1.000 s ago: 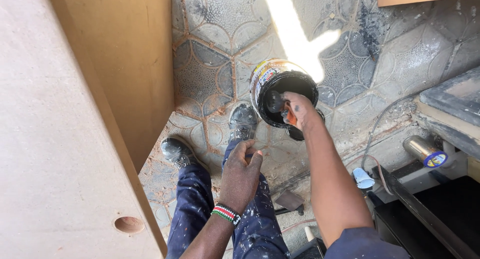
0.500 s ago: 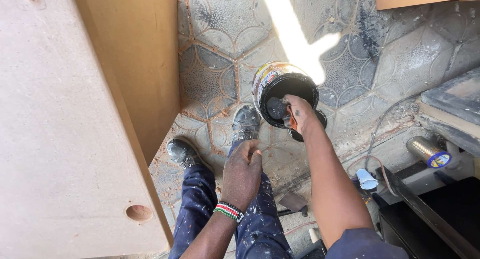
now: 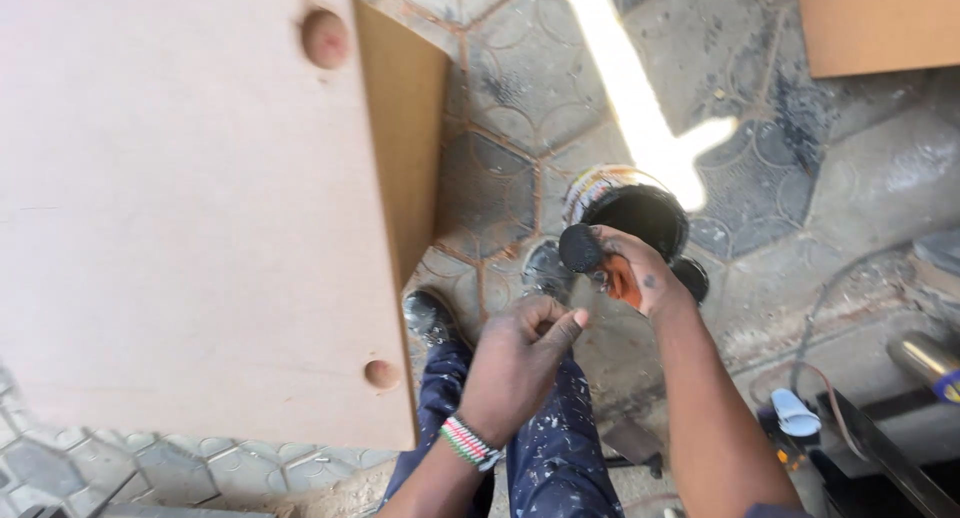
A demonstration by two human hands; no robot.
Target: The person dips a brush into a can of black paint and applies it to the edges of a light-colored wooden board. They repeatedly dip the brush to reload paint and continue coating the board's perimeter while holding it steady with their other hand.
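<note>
We see our right hand (image 3: 640, 278) closed around an orange-handled tool, the fingers (image 3: 622, 246) wrapped over the handle. The tool's round black head (image 3: 580, 248) sticks out just past the fingertips, toward the left and slightly up in the head view, so its long axis runs from our palm out to that head, roughly level across the floor. Whether the head is a brush or a roller we cannot tell. Just beyond the fingers, on the far side, stands an open paint tin (image 3: 630, 206) with black inside, upright on the patterned floor tiles (image 3: 500, 178). Our left hand (image 3: 520, 363), wearing a beaded wristband (image 3: 468, 444), hovers near the right one, fingers curled loosely together and holding nothing. A large board (image 3: 200, 208) with round holes stands left of both hands.
</note>
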